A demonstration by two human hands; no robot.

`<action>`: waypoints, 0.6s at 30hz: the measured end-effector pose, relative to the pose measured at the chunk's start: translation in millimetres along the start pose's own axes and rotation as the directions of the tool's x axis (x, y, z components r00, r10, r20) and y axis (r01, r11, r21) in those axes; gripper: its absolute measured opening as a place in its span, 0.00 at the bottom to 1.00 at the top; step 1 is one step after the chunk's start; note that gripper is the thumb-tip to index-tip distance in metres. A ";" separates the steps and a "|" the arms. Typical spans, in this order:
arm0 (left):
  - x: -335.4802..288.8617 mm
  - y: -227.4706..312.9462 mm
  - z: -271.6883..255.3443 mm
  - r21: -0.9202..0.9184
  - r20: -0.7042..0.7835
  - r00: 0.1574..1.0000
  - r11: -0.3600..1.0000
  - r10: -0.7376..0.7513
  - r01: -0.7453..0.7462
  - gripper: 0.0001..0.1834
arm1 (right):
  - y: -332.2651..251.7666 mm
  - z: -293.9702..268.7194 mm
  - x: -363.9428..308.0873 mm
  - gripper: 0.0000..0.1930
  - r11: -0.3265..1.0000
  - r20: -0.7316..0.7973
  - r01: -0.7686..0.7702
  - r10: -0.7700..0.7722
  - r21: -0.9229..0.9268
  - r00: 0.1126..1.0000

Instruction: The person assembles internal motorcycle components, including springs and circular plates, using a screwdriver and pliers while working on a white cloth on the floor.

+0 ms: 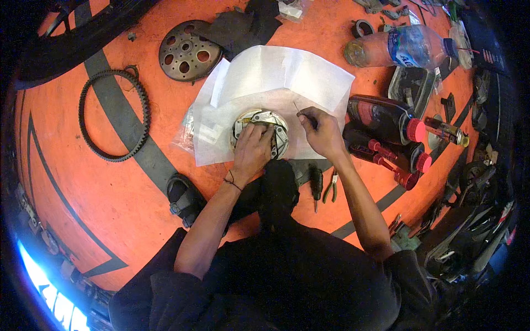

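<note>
A round clutch shoe assembly [281,126] with pale metal arms lies on a white paper sheet [317,83]. From its near left side my left hand [253,146] holds it, fingers curled over the top and hiding part of it. Just to the right, above the sheet's edge, my right hand [324,132] is closed around a thin pointed tool [296,106]. Its slim metal shaft points up and left, while most of the handle is hidden by the fingers.
Black bottles with red caps [381,113] lie to the right, below a clear plastic bottle [406,48]. Pliers [331,186] and a screwdriver [315,182] lie nearer me. A toothed drive belt [83,118] and a perforated metal clutch bell [185,48] are at left.
</note>
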State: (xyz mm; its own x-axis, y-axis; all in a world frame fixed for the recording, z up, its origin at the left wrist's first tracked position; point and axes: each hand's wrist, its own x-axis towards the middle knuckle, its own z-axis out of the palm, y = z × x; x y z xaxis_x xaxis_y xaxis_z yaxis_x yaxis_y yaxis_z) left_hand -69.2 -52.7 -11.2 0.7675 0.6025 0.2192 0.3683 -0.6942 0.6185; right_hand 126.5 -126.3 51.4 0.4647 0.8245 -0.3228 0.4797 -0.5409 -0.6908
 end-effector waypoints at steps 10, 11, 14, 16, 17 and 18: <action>-4.2 -0.8 -1.7 0.059 0.048 0.999 0.998 0.021 -0.023 0.18 | 0.8 18.0 -13.2 0.13 0.971 0.088 -0.155 0.141 0.180 0.986; -5.5 -2.1 -1.5 0.033 0.028 0.999 0.999 0.024 -0.025 0.18 | -3.5 18.8 -14.5 0.13 0.968 0.098 -0.169 0.153 0.184 0.983; -6.8 -1.9 -2.7 -0.034 -0.008 1.000 0.999 0.026 -0.026 0.18 | 3.6 26.9 -20.8 0.13 0.969 0.093 -0.171 0.157 0.175 0.983; -6.4 -1.5 -3.7 -0.048 0.000 1.000 0.999 0.017 -0.017 0.18 | 6.3 29.0 -25.4 0.13 0.957 0.102 -0.193 0.175 0.217 0.979; -6.2 -2.6 -2.2 -0.071 0.010 1.000 0.997 -0.003 0.004 0.18 | 3.0 26.6 -25.9 0.12 0.960 0.115 -0.217 0.199 0.176 0.973; -6.1 -3.2 -1.6 -0.048 0.000 1.000 0.999 -0.002 0.002 0.18 | 3.1 27.5 -27.6 0.12 0.957 0.110 -0.204 0.185 0.205 0.977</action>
State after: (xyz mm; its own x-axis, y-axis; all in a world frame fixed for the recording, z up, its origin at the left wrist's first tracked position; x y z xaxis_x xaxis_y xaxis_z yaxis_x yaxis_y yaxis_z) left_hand -75.9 -53.5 -13.3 0.7665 0.6041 0.2180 0.3443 -0.6730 0.6546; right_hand 94.7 -146.1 40.4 0.4608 0.7234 -0.5141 0.2115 -0.6521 -0.7280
